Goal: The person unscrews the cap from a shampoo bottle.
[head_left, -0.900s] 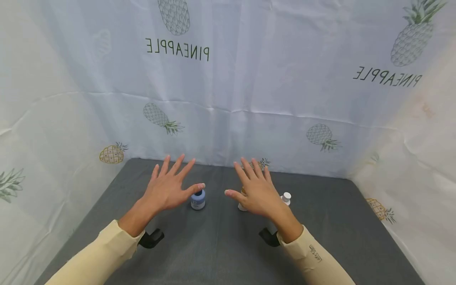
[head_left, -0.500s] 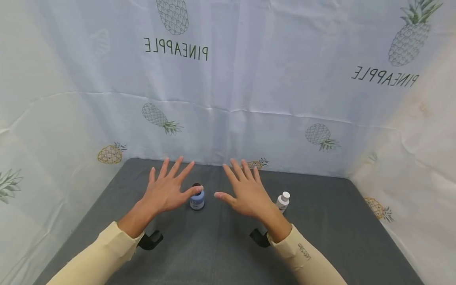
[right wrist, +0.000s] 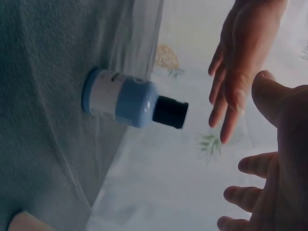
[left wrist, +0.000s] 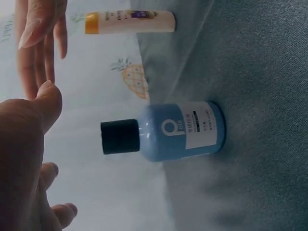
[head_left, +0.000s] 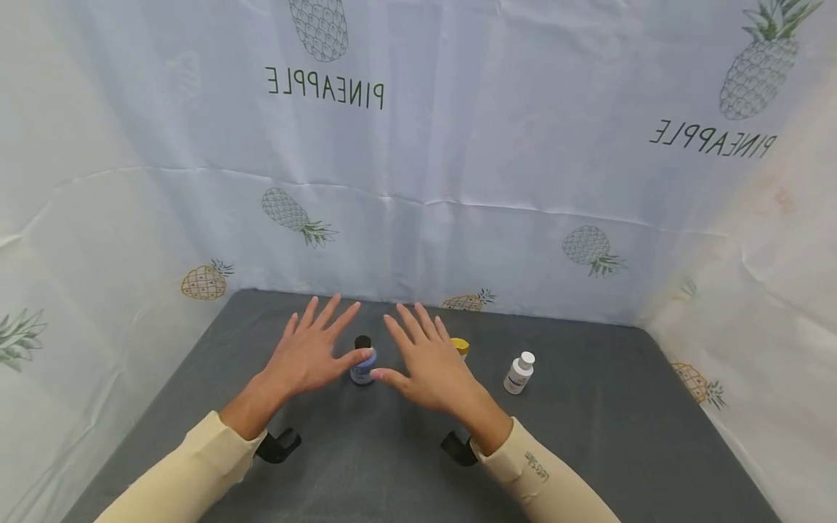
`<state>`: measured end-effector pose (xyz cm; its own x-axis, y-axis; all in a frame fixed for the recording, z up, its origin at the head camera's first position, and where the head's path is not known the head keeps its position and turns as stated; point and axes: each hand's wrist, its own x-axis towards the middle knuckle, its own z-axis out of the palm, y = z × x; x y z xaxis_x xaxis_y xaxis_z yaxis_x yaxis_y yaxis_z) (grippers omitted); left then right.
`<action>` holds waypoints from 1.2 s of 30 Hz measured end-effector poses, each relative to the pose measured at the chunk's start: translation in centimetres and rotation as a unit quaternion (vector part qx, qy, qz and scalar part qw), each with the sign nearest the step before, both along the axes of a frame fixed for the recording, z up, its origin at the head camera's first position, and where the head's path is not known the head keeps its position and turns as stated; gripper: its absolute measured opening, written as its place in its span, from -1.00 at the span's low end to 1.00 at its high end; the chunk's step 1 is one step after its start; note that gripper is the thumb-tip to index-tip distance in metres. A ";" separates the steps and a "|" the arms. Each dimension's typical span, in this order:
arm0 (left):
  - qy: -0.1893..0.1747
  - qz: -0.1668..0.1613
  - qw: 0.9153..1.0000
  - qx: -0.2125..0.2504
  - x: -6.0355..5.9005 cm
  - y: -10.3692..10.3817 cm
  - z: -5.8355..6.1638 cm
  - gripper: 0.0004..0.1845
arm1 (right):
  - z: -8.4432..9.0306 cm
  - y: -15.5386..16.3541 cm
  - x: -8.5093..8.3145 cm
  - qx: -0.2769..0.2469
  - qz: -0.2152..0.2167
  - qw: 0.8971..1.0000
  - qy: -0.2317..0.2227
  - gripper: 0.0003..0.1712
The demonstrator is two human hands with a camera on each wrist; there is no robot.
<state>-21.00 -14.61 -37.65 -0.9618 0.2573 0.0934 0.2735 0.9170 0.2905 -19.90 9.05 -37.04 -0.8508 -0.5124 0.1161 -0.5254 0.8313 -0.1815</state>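
Note:
A small blue bottle [head_left: 362,368] with a black cap stands on the grey table [head_left: 366,465], seen too in the left wrist view [left wrist: 180,130] and the right wrist view [right wrist: 120,102]. My left hand [head_left: 320,349] hovers just left of it, fingers spread and straight, thumb near the bottle's shoulder. My right hand [head_left: 421,363] hovers just right of it, also spread, thumb pointing at the bottle. Both wrist views show a gap between the thumbs [left wrist: 45,103] [right wrist: 269,91] and the bottle. Neither hand holds anything.
A cream bottle with a yellow cap [head_left: 461,347] [left wrist: 130,21] stands behind my right hand. A white bottle [head_left: 519,373] stands further right. Pineapple-print cloth walls [head_left: 418,181] close the table at the back and both sides.
My right hand has moved left towards the blue bottle, uncovering the yellow-capped bottle. My left hand has barely moved.

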 end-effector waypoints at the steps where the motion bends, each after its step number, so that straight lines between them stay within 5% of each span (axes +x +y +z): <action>1: 0.001 -0.003 1.000 0.001 0.0 0.1 -0.1 -0.06 | -0.2 -0.1 0.0 0.000 0.002 1.000 -0.001 0.05; 12: -0.003 -0.041 0.997 0.069 -0.3 0.0 -1.4 -0.05 | -2.1 -1.2 -0.7 -0.011 0.008 0.999 -0.052 0.04; 22: -0.023 -0.035 0.991 0.128 -0.7 -0.1 -2.6 -0.05 | -3.7 -1.9 -1.4 -0.037 0.003 0.995 -0.093 0.06; 36: -0.010 -0.025 0.979 0.202 -1.1 0.2 -4.3 -0.18 | -6.3 -3.2 -2.9 -0.177 -0.038 0.971 -0.158 0.05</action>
<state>-22.12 -14.44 -42.00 -0.9516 0.2500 0.1790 0.3059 0.7118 0.6322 -22.78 5.81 -43.33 -0.9063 -0.4227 -0.0002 -0.3365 0.7218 -0.6048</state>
